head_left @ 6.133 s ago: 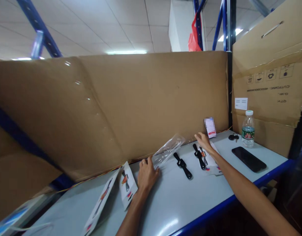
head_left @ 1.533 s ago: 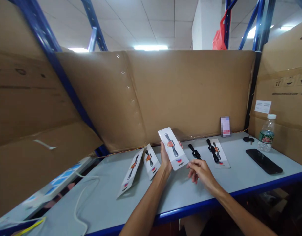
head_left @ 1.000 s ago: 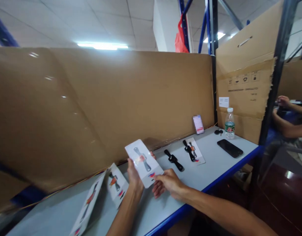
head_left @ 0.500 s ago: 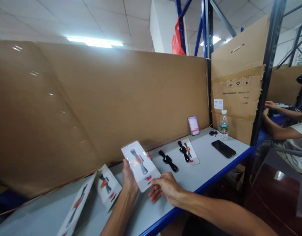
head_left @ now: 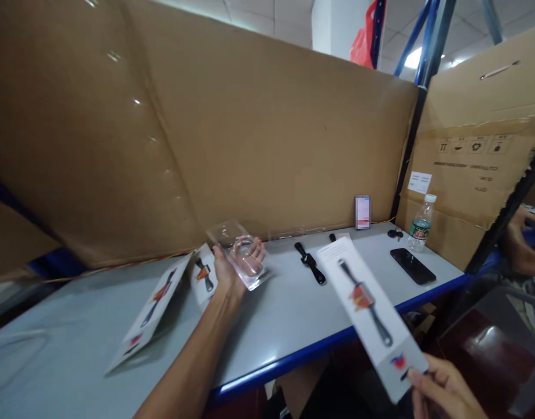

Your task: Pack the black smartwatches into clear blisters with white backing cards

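My left hand (head_left: 232, 269) is closed round a clear plastic blister cover (head_left: 239, 254), held just above the grey bench (head_left: 289, 311). My right hand (head_left: 442, 391) sits low at the bottom right, off the bench's front edge, pinching the lower end of a white printed card (head_left: 372, 311) that shows a watch strap. A loose black watch strap (head_left: 310, 262) lies on the bench beyond both hands. Another black strap end (head_left: 332, 237) peeks out behind the card's top.
Two printed cards (head_left: 152, 305) (head_left: 203, 277) lean against the cardboard wall at left. A black phone (head_left: 413, 265), a water bottle (head_left: 420, 223), keys (head_left: 395, 234) and a small upright pack (head_left: 362, 212) sit at right. Another person's hand (head_left: 518, 244) shows past the post.
The card and its clear cover have come apart: my right hand drew the card down and to the right, off the bench edge, while my left hand kept the clear cover.
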{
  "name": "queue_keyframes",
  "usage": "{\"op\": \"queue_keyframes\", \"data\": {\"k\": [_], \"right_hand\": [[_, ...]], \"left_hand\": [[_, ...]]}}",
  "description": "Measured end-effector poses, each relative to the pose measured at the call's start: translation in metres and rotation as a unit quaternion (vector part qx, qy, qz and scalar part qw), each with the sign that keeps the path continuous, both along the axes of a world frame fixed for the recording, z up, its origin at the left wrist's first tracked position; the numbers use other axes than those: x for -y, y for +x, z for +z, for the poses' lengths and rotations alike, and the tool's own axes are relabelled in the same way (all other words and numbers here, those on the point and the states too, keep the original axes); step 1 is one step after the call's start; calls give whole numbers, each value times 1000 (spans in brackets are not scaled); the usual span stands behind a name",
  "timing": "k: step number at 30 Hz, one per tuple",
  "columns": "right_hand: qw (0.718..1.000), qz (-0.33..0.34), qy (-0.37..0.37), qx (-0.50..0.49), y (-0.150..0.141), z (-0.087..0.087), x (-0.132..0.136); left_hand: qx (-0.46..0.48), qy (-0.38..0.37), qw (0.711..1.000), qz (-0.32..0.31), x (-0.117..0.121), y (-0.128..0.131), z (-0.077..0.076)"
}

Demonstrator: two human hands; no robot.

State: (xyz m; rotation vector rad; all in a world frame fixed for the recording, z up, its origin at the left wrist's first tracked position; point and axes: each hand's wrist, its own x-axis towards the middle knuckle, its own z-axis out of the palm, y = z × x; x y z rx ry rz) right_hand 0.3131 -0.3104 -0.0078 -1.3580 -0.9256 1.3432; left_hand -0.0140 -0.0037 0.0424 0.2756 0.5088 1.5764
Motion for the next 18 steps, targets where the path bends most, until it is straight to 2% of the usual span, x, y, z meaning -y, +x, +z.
{"op": "queue_keyframes", "data": {"k": [3,5,7,8,11,13,14,16,18], "right_hand": [[997,-76,23,14,18,3,-23],[996,-85,29,22,28,2,-46],[997,-55,-9,62,37,-1,-65],[994,-18,-29,101,40,-2,-72],[965,72,-27,251,34,9,-86],[932,76,46,351,15,27,-95],[903,88,91,410,2,37,-102],[825,89,157,535,-28,56,-124],[765,90,163,617,-58,66,-153]], "left_hand": [[-5,5,1000,-10,1,5,3],[-6,4,1000,-10,4,7,5],[-10,6,1000,-11,6,5,5],[-13,9,1000,-11,7,4,5],[-22,18,999,-16,7,3,3],[-25,21,999,-25,6,5,0],[-26,24,999,-28,5,6,-2],[-29,28,999,-30,3,8,-5],[-31,27,999,-33,1,9,-9]]}}
